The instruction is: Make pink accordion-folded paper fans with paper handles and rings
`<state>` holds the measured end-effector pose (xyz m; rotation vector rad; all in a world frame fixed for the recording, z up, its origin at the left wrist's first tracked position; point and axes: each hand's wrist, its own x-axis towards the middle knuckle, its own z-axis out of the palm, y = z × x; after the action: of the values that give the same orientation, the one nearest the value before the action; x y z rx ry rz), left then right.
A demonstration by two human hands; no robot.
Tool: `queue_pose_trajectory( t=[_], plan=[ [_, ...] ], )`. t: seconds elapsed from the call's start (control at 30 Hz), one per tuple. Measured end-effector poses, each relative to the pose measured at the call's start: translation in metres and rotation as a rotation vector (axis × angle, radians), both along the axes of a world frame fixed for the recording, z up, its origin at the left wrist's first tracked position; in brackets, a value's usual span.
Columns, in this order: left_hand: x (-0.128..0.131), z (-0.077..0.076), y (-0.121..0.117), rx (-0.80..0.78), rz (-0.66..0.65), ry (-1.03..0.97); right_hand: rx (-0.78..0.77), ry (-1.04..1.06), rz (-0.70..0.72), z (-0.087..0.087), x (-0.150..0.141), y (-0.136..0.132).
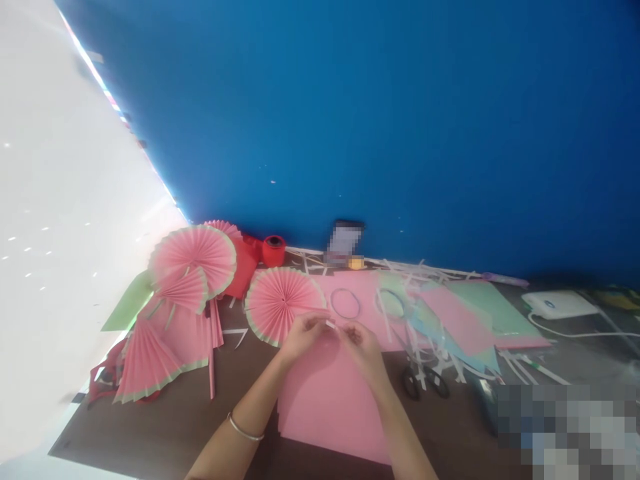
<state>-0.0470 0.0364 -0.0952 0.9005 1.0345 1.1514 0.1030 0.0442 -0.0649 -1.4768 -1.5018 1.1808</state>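
My left hand [305, 335] and my right hand [361, 343] meet above a stack of pink paper sheets [330, 407], their fingers pinched together. A small white strip [331, 325] shows between the fingertips, its ends close to both hands. It looks like paper or tape, though it is too small to tell. Just beyond my left hand lies a round pleated pink paper fan [280, 300] with a pale green rim. Past my right hand, a thin ring [345, 303] rests on pink paper. Black-handled scissors [425, 381] lie to the right among white paper strips.
More pleated pink fans [193, 260] pile up at the left, beside a red tape roll [274, 252]. A blurred-out phone-like object [345, 239] leans at the blue wall [380, 120]. Pink and green sheets [515, 310] and a white device with a cable [560, 304] are at the right.
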Motion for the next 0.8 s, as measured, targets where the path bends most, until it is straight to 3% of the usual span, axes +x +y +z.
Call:
queue_pose_trajectory(
  t=[0.17, 0.8],
  plan=[
    [0.000, 0.000, 0.001, -0.031, 0.002, -0.069, -0.003, -0.012, 0.009, 0.000, 0.000, 0.000],
    [0.008, 0.011, -0.003, 0.059, 0.073, 0.073, 0.022, -0.120, -0.051, 0.004, -0.003, -0.001]
  ],
)
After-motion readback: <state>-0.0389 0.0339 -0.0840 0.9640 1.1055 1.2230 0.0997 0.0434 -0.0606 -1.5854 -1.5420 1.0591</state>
